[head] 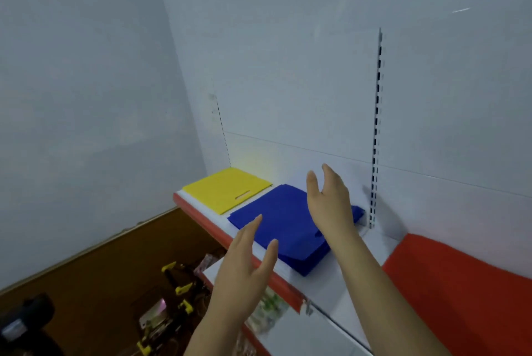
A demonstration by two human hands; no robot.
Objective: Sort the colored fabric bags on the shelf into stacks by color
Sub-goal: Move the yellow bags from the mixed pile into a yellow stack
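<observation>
Nearest, the person's left hand [244,272] is raised in front of the red-edged front lip of the white metal shelf [331,278], fingers straight and spread a little, palm turned inward, holding nothing. Below it, under the shelf's front edge, sits a dim clutter of black and yellow objects [175,298] on a lower level, too blurred to identify.

Along the shelf's right end lies a flat red fabric bag [460,292], reaching from the front edge back to the rear panel and cut off by the picture's edge.

A little further in, the right hand [331,200] is held up over the shelf, fingers extended and relaxed, thumb apart, gripping nothing. It hovers above the stack of flat blue fabric bags [276,226], which lies in the middle of the shelf, skewed so one corner points toward the front edge; whether the hand touches the stack cannot be told.

Furthest, at the shelf's left rear corner, a flat yellow fabric bag [227,188] with a slot handle lies just beside the blue stack. Behind stands a white back panel with a slotted upright rail [377,125].
</observation>
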